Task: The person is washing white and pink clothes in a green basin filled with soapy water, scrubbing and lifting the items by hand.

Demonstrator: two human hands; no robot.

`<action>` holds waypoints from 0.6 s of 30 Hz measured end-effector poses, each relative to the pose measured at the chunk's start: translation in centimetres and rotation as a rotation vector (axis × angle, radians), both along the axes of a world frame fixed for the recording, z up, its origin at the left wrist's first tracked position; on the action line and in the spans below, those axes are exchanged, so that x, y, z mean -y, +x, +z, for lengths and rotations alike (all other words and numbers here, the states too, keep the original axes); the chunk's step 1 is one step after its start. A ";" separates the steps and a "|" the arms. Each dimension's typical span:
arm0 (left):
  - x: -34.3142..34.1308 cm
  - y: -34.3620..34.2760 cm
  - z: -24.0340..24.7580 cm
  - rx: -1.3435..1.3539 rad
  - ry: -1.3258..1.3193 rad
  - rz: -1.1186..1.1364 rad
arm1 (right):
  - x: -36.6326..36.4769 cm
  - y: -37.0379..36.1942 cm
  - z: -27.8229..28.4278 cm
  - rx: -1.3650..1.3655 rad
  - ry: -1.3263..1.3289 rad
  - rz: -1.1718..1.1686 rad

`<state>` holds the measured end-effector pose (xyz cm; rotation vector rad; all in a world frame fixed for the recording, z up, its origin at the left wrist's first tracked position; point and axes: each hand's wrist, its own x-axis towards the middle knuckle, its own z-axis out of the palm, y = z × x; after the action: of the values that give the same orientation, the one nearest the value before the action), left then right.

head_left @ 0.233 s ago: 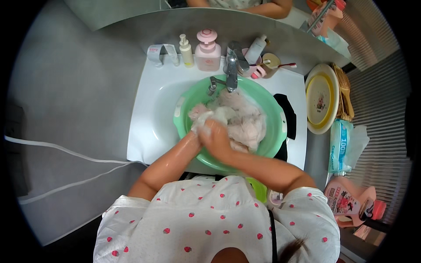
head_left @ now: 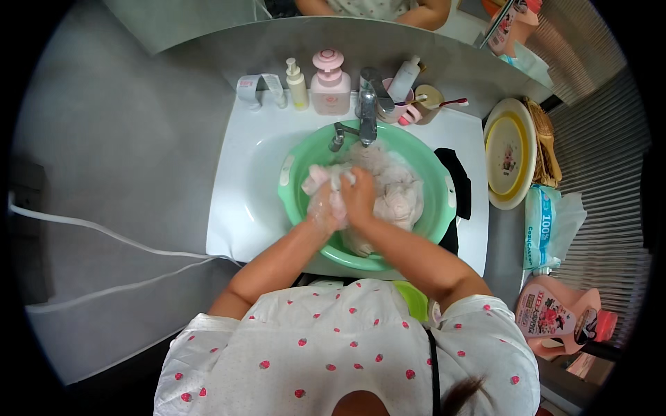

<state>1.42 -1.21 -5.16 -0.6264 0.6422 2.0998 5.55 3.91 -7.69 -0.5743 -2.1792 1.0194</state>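
Observation:
A light green basin (head_left: 438,215) stands in the white sink, with a wet, pale pink garment (head_left: 401,201) heaped inside it amid some suds. My left hand (head_left: 323,208), wet and soapy, is closed round a bunched part of the garment at the basin's left side. Pressed close beside it, my right hand (head_left: 359,197) grips the same bunch with curled fingers. The rest of the cloth lies to the right of my hands and under the faucet (head_left: 368,114). The exact form of the garment cannot be made out.
Along the sink's back edge stand a pink pump bottle (head_left: 330,87), a small white pump bottle (head_left: 296,87) and cups with toothbrushes. Black cloth (head_left: 454,184) lies right of the basin. Farther right are a white bowl (head_left: 505,156), a wipes pack (head_left: 541,229) and a pink jug (head_left: 555,312).
My right hand has moved up and right off my left wrist area, so the hands now sit side by side. More of the bunched cloth shows between them.

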 end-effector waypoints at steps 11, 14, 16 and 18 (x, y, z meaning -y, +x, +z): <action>0.3 0.8 1.3 -0.187 -0.395 -0.143 | -2.5 -1.0 0.4 0.195 -0.366 -0.025; 0.7 -1.2 -0.8 -0.359 0.067 -0.149 | 1.6 1.1 3.6 0.109 -0.141 0.107; 0.1 -0.2 -1.6 -0.356 -0.068 -0.128 | -0.7 -0.4 2.2 0.172 -0.303 -0.013; -0.9 1.6 -1.7 -0.351 -0.333 -0.055 | -3.4 -1.1 3.7 0.398 -0.400 0.020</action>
<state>3.03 -0.34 -6.88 -0.4121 1.2104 2.0847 4.44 7.34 -4.02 -1.0137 -2.3268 1.4687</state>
